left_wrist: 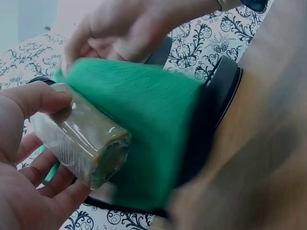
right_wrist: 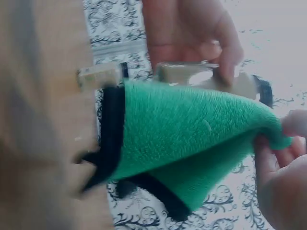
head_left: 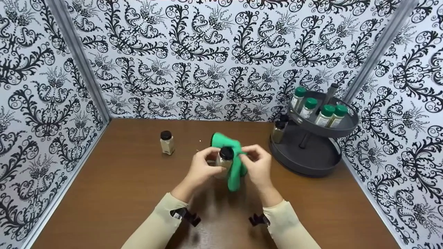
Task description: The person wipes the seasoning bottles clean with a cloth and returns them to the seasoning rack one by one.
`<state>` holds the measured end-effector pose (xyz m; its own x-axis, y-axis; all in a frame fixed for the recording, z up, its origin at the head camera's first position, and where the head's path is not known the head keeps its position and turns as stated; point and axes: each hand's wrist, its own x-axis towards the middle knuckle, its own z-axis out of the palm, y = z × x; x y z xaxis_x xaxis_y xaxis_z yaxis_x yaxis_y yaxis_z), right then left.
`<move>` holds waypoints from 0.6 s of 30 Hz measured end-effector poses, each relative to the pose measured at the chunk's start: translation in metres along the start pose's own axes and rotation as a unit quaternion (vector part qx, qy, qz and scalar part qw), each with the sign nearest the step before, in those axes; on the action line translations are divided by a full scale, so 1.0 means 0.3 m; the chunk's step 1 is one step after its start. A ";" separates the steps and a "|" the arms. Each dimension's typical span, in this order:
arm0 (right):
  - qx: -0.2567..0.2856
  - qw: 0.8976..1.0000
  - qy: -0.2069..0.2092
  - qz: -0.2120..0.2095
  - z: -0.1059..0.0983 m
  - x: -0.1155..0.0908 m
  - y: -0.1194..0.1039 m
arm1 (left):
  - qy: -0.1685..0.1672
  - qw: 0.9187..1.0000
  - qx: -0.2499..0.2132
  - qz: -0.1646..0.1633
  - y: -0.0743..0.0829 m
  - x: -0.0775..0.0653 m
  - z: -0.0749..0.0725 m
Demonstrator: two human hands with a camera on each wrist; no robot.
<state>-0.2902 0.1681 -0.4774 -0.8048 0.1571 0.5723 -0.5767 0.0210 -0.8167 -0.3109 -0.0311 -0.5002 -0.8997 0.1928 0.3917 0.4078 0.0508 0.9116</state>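
In the left grip (head_left: 205,166), between thumb and bent fingers, a squarish clear jar (left_wrist: 79,132) is held over the table (head_left: 121,193): tan-filled, black lid up, long axis pretty much upright. Fuzzy green cloth (right_wrist: 177,124), black-edged, is pinched right beside it by the right grip (head_left: 259,166).

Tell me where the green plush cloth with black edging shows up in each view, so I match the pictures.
Head: the green plush cloth with black edging is just below centre.
Left wrist: the cloth fills the middle.
Right wrist: the cloth spans the middle, pinched at the right by the right hand.
Shared landmark: the clear, black-capped jar in the left hand.
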 end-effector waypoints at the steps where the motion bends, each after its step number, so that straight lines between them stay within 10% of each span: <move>1: 0.014 1.000 0.006 -0.012 0.000 -0.001 -0.005 | -0.002 1.000 0.002 0.000 0.001 0.000 0.001; 6: -0.069 0.995 -0.070 0.006 -0.004 -0.003 0.021 | 0.016 1.000 -0.008 -0.005 0.012 0.001 -0.005; 13: -0.230 0.944 -0.225 0.078 -0.005 -0.007 0.081 | 0.028 0.999 -0.019 0.002 0.027 0.001 -0.020; 18: -0.196 0.963 -0.159 0.095 -0.015 0.010 0.076 | 0.028 0.999 -0.014 0.006 -0.007 0.010 -0.021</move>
<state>-0.3051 0.1736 -0.4946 -0.9288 -0.1136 0.3528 -0.3677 0.4019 -0.8386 -0.3153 -0.0368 -0.5002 -0.9026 0.1374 0.4080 0.4145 0.0217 0.9098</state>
